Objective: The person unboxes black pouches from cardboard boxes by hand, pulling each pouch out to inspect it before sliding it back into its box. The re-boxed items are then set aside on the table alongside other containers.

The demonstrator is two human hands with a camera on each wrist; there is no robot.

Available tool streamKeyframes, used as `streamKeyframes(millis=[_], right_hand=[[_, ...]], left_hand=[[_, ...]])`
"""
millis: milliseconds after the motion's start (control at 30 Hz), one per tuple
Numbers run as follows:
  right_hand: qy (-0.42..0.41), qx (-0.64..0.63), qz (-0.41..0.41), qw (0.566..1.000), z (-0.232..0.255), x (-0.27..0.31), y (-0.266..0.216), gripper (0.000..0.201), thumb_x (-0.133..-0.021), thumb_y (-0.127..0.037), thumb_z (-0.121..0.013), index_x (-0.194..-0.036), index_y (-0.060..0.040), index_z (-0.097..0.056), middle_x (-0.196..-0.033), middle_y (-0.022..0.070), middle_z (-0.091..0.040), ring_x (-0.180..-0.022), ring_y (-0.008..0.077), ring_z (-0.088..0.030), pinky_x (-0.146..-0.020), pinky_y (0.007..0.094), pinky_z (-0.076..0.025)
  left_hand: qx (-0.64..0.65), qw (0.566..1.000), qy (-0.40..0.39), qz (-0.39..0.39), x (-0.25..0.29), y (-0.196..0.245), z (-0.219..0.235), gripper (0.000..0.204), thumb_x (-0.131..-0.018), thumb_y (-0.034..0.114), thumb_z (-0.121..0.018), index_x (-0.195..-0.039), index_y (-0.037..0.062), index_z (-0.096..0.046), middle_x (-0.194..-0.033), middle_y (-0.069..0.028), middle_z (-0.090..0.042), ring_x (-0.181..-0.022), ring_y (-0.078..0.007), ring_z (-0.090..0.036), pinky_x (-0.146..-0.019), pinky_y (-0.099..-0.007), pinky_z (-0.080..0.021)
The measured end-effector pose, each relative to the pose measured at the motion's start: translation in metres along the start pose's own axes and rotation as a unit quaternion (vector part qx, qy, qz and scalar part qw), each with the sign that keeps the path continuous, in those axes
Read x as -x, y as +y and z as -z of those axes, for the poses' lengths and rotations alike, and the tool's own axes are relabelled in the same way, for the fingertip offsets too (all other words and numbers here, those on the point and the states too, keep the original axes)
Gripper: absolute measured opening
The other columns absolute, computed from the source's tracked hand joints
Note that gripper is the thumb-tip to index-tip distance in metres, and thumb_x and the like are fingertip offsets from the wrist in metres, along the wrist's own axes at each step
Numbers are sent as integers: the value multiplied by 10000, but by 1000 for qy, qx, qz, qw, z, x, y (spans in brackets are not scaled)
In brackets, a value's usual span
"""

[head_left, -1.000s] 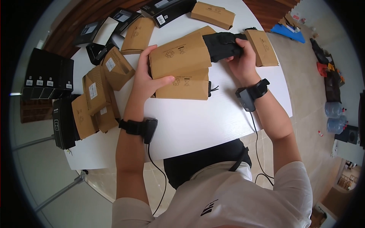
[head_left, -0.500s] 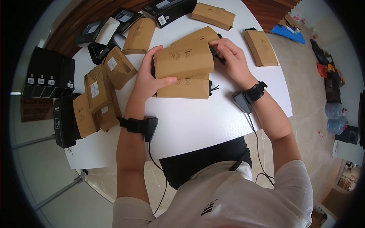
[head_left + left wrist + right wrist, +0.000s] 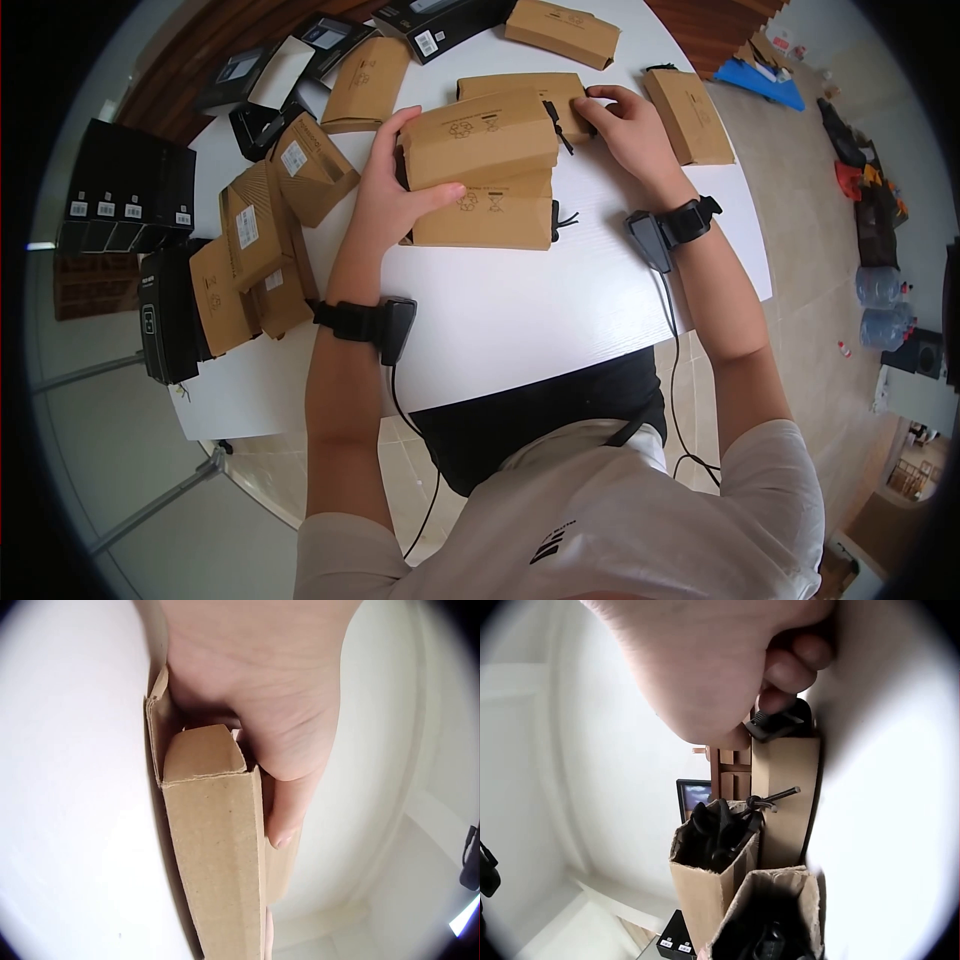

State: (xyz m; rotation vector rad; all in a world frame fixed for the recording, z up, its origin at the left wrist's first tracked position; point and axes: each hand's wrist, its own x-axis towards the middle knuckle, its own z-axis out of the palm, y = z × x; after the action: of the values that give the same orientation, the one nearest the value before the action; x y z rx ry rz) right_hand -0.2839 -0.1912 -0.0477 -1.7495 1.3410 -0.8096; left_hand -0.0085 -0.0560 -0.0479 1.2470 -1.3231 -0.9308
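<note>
Three brown cardboard boxes lie overlapping on the white table in the head view: a near box (image 3: 485, 215), a middle box (image 3: 475, 135) and a far box (image 3: 530, 85). My left hand (image 3: 388, 190) grips the left ends of the near and middle boxes, thumb across the front. In the left wrist view, the palm covers a box end with loose flaps (image 3: 204, 754). With curled fingers my right hand (image 3: 635, 135) pinches a black item (image 3: 784, 724) at the far box's right end. Black contents (image 3: 724, 836) with cord ends show inside the open middle box.
Another brown box (image 3: 690, 115) lies to the right, another (image 3: 562, 32) at the back. Leftward are leaning brown boxes (image 3: 310, 170), upright black boxes (image 3: 125, 190) and more black packaging (image 3: 320, 40). A cable (image 3: 672, 330) hangs from the right wrist camera.
The black item at the middle box's right opening has gone inside, leaving cords out. My right hand has moved to the far box, which has turned straighter. My left hand keeps its hold.
</note>
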Motion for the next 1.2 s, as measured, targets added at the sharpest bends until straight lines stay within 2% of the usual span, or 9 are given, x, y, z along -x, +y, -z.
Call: streamKeyframes(millis=[267,333,467,533,600,833,1000,1133,1200], right_hand=[[-7,-9,12,1000,-1,0,4,389,-881,-385,-683,-1019,-22,-663,-832,52,-668,-758,121,-594,-710,269,-482],[-34,-56,32,997,-2,-3,8,262,-927,-273,-671,-998,-22,-639,-853,8,-662,-724,69,-562,-674,224,-455],[-30,-141,-15,989,-1,-4,11,224,-898,-230,-661,-960,-15,-647,-767,14,-645,-618,72,-578,-571,240,-458],[5,-173,-5,985,-1,-6,11,180,-891,-176,-663,-948,-6,-639,-739,12,-630,-537,70,-560,-507,225,-441],[27,-176,-3,984,0,-8,13,174,-889,-167,-665,-946,-5,-636,-737,15,-631,-534,75,-565,-505,225,-445],[123,-244,-7,962,4,-15,19,196,-902,-175,-650,-961,11,-631,-669,26,-618,-543,97,-574,-507,232,-447],[70,-303,45,949,3,-10,15,187,-930,-162,-640,-1016,4,-624,-708,8,-608,-568,78,-542,-525,224,-426],[13,-300,61,952,-1,5,2,172,-941,-151,-636,-1037,-9,-619,-747,-14,-608,-590,61,-527,-538,215,-417],[-38,-320,71,944,-5,14,-6,147,-949,-139,-634,-1042,-26,-617,-772,-24,-614,-596,49,-517,-539,205,-412]], left_hand=[[-10,1000,3,-6,-1,-1,0,918,-677,84,-849,-1454,46,-362,-1321,-162,-515,-1230,-254,-523,-1006,-364,-479],[-11,1000,8,-6,-2,-1,0,919,-678,90,-849,-1455,42,-359,-1326,-163,-513,-1232,-256,-522,-1012,-365,-476],[-10,999,31,-3,-1,0,-1,916,-687,47,-829,-1465,40,-345,-1342,-166,-508,-1257,-254,-509,-1022,-358,-470],[-13,999,37,3,0,-1,0,910,-692,7,-810,-1469,35,-337,-1352,-166,-507,-1277,-251,-500,-1049,-349,-445],[-20,999,50,-6,-2,-4,0,928,-692,55,-847,-1469,52,-339,-1330,-179,-514,-1176,-253,-568,-928,-346,-538],[20,998,65,7,-4,-11,1,928,-717,61,-840,-1479,25,-312,-1314,-193,-532,-1165,-244,-581,-937,-343,-532],[15,998,65,11,-4,-14,0,947,-788,73,-790,-1532,-11,-211,-1390,-218,-486,-1250,-264,-529,-1008,-358,-481],[14,998,61,23,-3,-8,-1,883,-822,58,-753,-1526,-39,-230,-1487,-214,-410,-1363,-272,-427,-1099,-353,-385],[-42,996,74,-20,-6,-17,2,809,-864,86,-718,-1518,-41,-259,-1492,-192,-420,-1372,-253,-417,-1114,-343,-357]])
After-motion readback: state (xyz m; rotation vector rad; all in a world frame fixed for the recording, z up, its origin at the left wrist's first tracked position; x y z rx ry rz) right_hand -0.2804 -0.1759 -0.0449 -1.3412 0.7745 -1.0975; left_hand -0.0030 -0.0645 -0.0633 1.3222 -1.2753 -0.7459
